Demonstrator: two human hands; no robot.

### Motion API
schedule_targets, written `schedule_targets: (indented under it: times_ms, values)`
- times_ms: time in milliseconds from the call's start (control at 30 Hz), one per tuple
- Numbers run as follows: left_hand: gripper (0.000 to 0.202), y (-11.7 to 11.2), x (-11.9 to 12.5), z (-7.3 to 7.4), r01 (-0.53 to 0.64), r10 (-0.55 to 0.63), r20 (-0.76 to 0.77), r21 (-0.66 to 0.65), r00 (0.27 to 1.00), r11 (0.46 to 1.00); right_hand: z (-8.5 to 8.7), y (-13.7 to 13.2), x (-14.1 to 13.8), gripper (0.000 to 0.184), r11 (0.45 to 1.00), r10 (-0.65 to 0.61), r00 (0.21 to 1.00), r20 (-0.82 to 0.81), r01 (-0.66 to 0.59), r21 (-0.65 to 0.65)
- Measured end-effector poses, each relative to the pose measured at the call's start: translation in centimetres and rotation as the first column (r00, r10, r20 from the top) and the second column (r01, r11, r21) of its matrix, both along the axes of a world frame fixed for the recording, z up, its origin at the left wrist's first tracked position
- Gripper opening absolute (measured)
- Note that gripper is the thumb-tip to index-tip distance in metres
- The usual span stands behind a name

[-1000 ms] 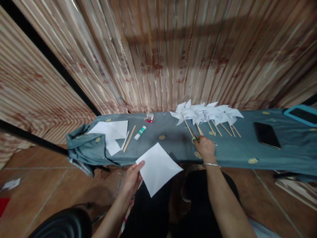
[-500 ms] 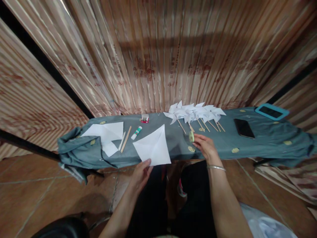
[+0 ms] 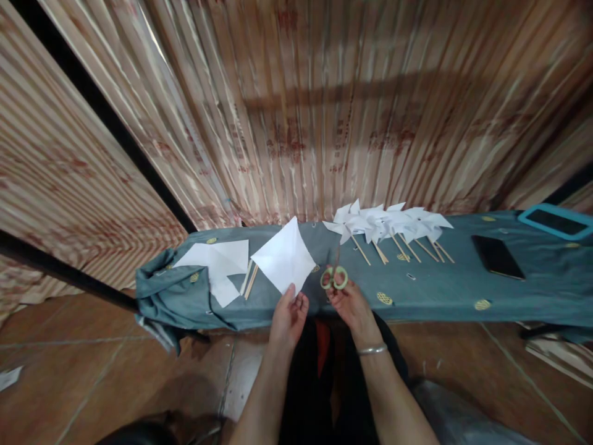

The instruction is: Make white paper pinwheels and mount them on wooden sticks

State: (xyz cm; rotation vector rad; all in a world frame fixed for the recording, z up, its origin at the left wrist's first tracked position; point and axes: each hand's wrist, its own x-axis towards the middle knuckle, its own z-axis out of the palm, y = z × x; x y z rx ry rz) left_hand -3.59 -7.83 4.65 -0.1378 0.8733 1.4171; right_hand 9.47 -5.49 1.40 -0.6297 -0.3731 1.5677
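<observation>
My left hand [image 3: 288, 316] pinches the lower corner of a white square paper sheet [image 3: 283, 256], held up on its point in front of the bench. Just to its right, my right hand [image 3: 348, 303] grips small scissors with pale green handles [image 3: 334, 277], blades pointing up. The two hands are close together over the near edge of the bench. A bracelet sits on my right wrist.
A long bench under a grey-blue cloth [image 3: 463, 290] carries a row of white paper pinwheels on wooden sticks [image 3: 391, 225], loose white sheets [image 3: 217, 262] and sticks [image 3: 250, 281] at the left, a black phone [image 3: 498, 256] and a blue-cased tablet [image 3: 556, 221] at the right. Striped curtain behind.
My right hand picked the scissors up from the bench and brought them left toward the paper. My left hand raised the sheet upright and moved it right, toward the scissors.
</observation>
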Motion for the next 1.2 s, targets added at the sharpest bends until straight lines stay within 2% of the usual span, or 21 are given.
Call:
schedule_targets:
  times_ms: [133, 267, 433, 533, 667, 767, 900, 1033, 1200]
  values:
    - [0.015, 0.8, 0.1, -0.5, -0.021, 0.021, -0.009, 0.004, 1.0, 1.0, -0.1, 0.4, -2.0, 0.037, 0.999, -0.044, 0.989, 0.138, 0.048, -0.021]
    - [0.011, 0.9, 1.2, -1.5, 0.028, -0.022, -0.073, 0.075, 0.997, 0.997, 0.1, 0.1, -2.8, 0.052, 0.992, -0.125, 0.948, 0.294, 0.127, 0.01]
    - [0.017, 0.0, 3.0, -2.9, 0.1, -0.079, -0.165, 0.124, 0.983, 0.987, -0.2, 0.1, -1.7, 0.045, 0.974, -0.219, 0.868, 0.446, 0.218, 0.053]
    - [0.02, 0.0, 3.5, -3.2, 0.111, -0.092, -0.159, 0.116, 0.983, 0.987, -0.4, 0.2, -0.1, 0.042, 0.969, -0.243, 0.856, 0.455, 0.233, 0.079]
    - [0.014, 0.7, 3.7, -2.8, 0.078, -0.074, -0.067, 0.069, 0.995, 0.995, -0.3, -0.1, 1.7, 0.047, 0.981, -0.194, 0.873, 0.448, 0.182, 0.071]
    - [0.012, 1.2, 4.3, -2.6, 0.097, -0.093, -0.049, 0.068, 0.994, 0.993, -0.1, -0.4, 2.1, 0.051, 0.987, -0.162, 0.867, 0.471, 0.136, 0.089]
    - [0.015, 1.1, 5.7, -2.9, 0.129, -0.124, -0.053, 0.101, 0.991, 0.986, 0.0, -0.5, 2.1, 0.051, 0.979, -0.198, 0.83, 0.521, 0.146, 0.139]
    - [0.021, 0.6, 6.6, -3.4, 0.171, -0.155, -0.112, 0.148, 0.982, 0.974, -0.2, -0.3, 2.5, 0.047, 0.971, -0.239, 0.773, 0.588, 0.193, 0.14]
    - [0.027, 0.6, 5.2, -3.3, 0.245, -0.196, -0.252, 0.182, 0.948, 0.952, 0.1, 0.2, 2.9, 0.048, 0.972, -0.229, 0.782, 0.579, 0.211, 0.1]
